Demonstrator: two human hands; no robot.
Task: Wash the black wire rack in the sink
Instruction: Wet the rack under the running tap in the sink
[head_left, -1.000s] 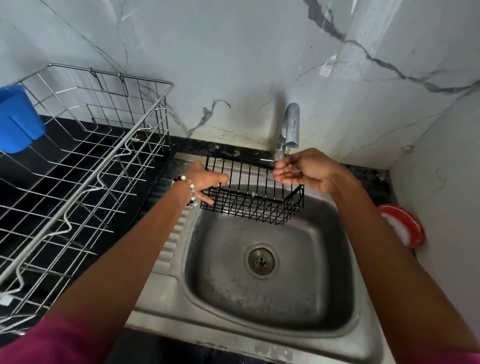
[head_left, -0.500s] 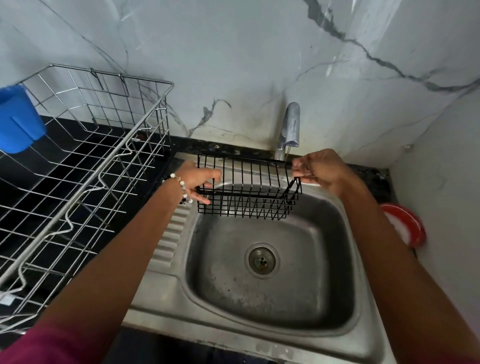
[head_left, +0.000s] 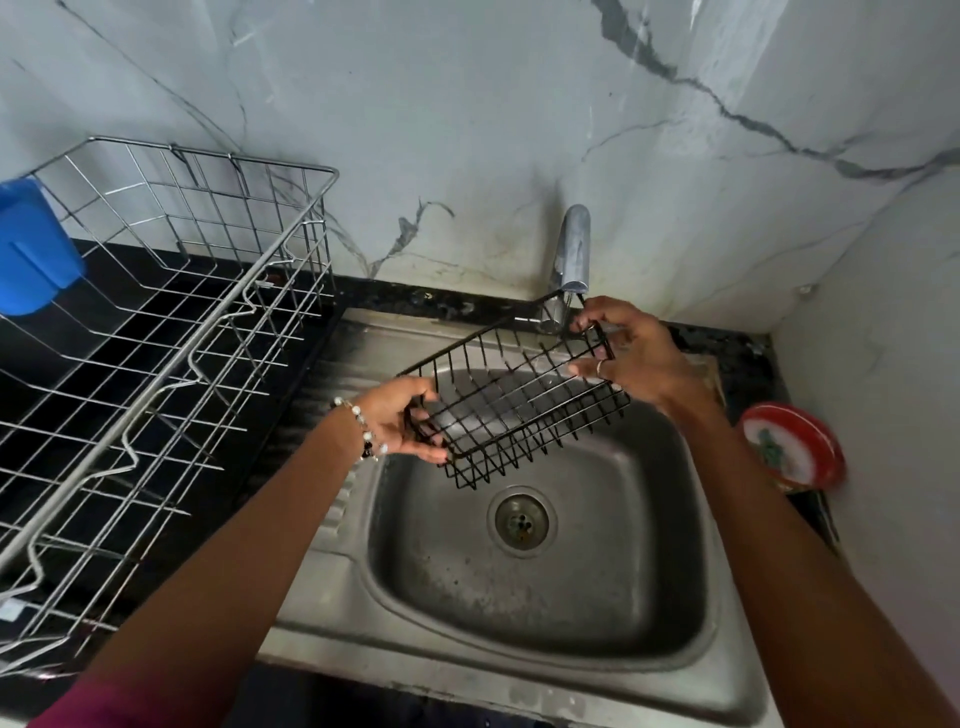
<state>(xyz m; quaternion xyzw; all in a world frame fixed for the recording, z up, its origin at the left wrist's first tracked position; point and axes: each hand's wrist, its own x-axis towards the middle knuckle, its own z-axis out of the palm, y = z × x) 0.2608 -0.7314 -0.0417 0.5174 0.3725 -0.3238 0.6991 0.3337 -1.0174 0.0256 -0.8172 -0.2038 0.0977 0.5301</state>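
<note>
1. Currently, the black wire rack (head_left: 511, 400) is held tilted above the sink (head_left: 540, 670), its right end raised under the tap (head_left: 571, 254).
2. Left hand (head_left: 397, 421): fingers curled around the rack's lower left end.
3. Right hand (head_left: 631, 353): fingers pinch the upper right end.
4. Silver dish rack (head_left: 156, 338) stands on the surface to the left.

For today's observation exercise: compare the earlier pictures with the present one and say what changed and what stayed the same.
The black wire rack has been tilted, its left end dropping and swinging toward the person, its right end up by the tap. The right hand, free a second ago, now grips that right end; the left hand kept its hold. The sink and dish rack are unchanged.
</note>
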